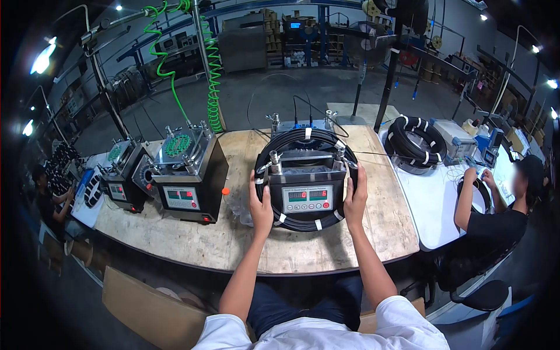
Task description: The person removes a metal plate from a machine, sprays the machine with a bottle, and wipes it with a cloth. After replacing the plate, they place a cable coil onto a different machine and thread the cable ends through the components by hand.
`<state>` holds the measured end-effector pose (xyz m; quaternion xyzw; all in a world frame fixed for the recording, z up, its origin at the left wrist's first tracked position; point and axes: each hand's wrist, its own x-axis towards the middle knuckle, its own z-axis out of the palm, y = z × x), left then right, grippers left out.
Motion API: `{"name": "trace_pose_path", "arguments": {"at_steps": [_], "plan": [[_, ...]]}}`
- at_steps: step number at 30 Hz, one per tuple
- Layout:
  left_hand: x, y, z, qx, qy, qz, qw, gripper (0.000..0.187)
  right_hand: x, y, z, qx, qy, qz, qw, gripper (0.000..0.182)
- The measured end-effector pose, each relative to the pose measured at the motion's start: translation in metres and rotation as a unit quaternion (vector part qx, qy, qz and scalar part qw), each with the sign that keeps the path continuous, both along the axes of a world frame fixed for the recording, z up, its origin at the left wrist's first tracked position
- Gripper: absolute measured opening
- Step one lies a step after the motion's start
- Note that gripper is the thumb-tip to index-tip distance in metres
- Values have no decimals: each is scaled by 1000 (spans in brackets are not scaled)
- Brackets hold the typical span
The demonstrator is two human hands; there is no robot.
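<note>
A large coil of black cable (300,225), bound with white tape, is held upright in front of a polishing machine (308,199). My left hand (261,205) grips the coil's left side, fingers behind it and thumb in front. On the opposite side, my right hand (355,201) is closed around the coil in the same way. Through the ring I see the machine's control panel with lit red and green digits. Metal clamp posts (275,161) stand at the machine's top corners, and the coil partly hides its upper part.
Two similar machines (182,198) stand left on the wooden table (251,254). Green coiled air hoses (213,87) hang behind them. At right, a white table (434,224) bears another cable coil (402,140) and instruments; a co-worker (496,219) sits there. Another person (52,198) is far left.
</note>
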<state>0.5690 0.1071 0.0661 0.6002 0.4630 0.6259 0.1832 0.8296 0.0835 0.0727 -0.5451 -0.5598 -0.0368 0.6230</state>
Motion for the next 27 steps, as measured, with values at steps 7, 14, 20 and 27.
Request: {"name": "trace_pose_path", "arguments": {"at_steps": [7,14,20,27], "plan": [[6,-6,-16,-2,-8,10,1000,62,-8,-2,-6,-8,-4,-39,999,50],[19,-5,-37,19,3,80,997,59,-29,-19,-25,-19,-19,-111,993,61],[26,-11,-31,16,0,98,995,57,-66,-42,-50,-34,38,-76,996,61],[46,-41,-39,-21,-15,96,995,69,-65,-35,-65,-27,60,-59,996,60]]}}
